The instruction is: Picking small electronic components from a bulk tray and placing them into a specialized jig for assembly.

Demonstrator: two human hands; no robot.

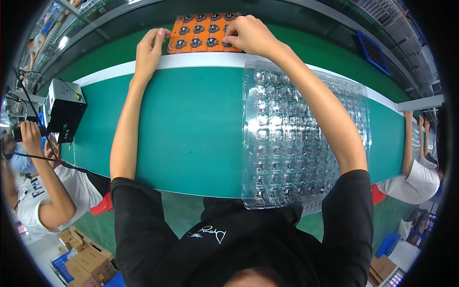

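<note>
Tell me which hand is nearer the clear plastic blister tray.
Right. The right hand sits on the orange tray just beyond the clear plastic blister tray's far edge; the left hand grips the orange tray's left edge, farther off.

A single head-worn fisheye looks steeply down, close over the green bench (191,138).

One orange tray (203,36) carries about ten small dark round parts (195,42) that show. One clear plastic blister tray (306,138) lies on the green belt (191,134). One grey box-shaped unit (64,107) stands at left. Two co-workers (43,191) flank the bench.
</note>
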